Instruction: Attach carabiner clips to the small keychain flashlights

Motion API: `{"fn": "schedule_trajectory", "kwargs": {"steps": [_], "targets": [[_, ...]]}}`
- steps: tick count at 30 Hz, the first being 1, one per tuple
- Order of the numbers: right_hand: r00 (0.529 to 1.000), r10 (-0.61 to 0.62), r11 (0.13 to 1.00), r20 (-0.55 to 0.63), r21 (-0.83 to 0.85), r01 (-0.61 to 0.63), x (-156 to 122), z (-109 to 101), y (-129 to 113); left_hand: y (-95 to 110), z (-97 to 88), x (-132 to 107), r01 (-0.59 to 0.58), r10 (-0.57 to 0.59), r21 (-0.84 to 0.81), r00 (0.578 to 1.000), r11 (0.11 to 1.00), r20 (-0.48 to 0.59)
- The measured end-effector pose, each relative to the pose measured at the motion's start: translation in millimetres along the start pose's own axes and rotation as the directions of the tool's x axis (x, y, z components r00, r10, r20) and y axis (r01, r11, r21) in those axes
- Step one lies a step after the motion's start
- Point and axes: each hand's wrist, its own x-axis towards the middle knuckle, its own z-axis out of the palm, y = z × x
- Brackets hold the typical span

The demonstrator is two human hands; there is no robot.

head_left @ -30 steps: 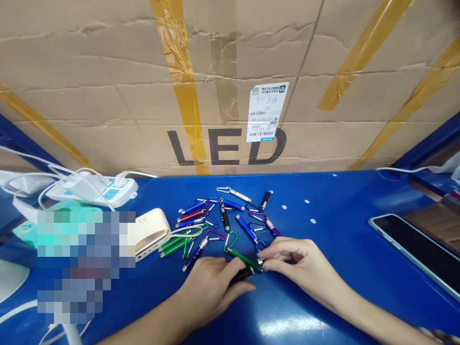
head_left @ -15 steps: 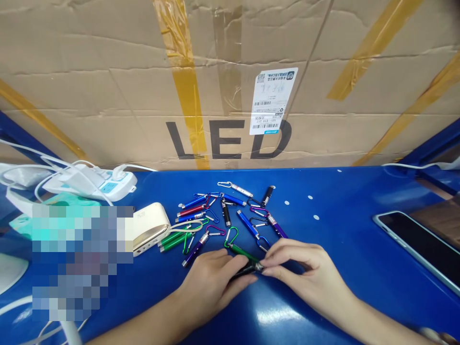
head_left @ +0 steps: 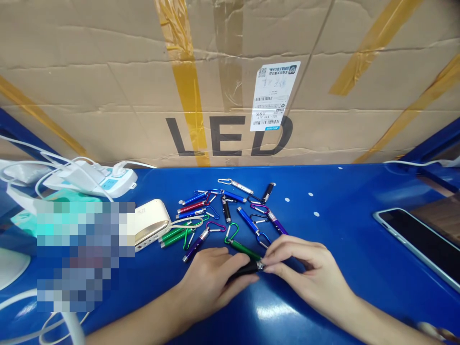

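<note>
Between the thumb and fingers of my left hand is a slim black object, partly hidden, with a shiny silvery end. My right hand pinches at that silvery end with thumb and fingertips. Just beyond my hands lies a green keychain flashlight with a green carabiner clip. A purple keychain flashlight is to the left of it. Past my right fingers are a blue flashlight and another purple one. Several more, in black, blue, red, green and silver, lie scattered behind.
A white power bank with a cable loop sits left of the flashlights. Behind it is a power strip with tangled white cables. A phone lies at the right. A large cardboard box stands along the back of the blue table.
My hands keep their hold on the black object and barely move. Its silvery end sits slightly higher and to the right. The view has shifted a little.
</note>
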Motion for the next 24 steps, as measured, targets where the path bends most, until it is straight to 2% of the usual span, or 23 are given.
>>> {"fn": "schedule_trajectory", "kwargs": {"steps": [5, 11, 15, 17, 21, 24], "targets": [[0.999, -0.014, 0.999, 0.048, -0.028, 0.016, -0.4, -0.5, -0.4, -1.4, 1.5, -2.0, -0.021, 0.022, 0.030, 1.000, 0.999, -0.012], [0.991, 0.054, 0.998, 0.123, -0.036, -0.050, -1.1, -0.5, 1.3, -3.2, 2.5, -3.9, -0.030, 0.029, 0.031, 0.999, 0.999, 0.033], [0.978, 0.045, 0.989, 0.205, -0.145, -0.016, -1.4, -5.3, 1.7, -3.7, 2.0, -4.8, -0.039, 0.039, 0.004, 0.998, 0.999, 0.053], [0.954, 0.010, 0.973, 0.301, -0.224, 0.060, -2.2, -8.5, 0.8, -3.6, 1.9, -5.0, -0.062, 0.061, 0.017, 0.996, 0.998, 0.070], [0.875, -0.020, 0.919, 0.484, -0.335, 0.206, -6.0, -9.6, -0.7, -2.5, 2.5, -4.7, -0.127, 0.116, 0.119, 0.989, 0.985, 0.097], [0.860, 0.022, 0.918, 0.509, -0.351, 0.184, -7.9, -5.6, -0.1, -1.2, 2.9, -4.5, -0.172, 0.154, 0.202, 0.982, 0.964, 0.106]]}}
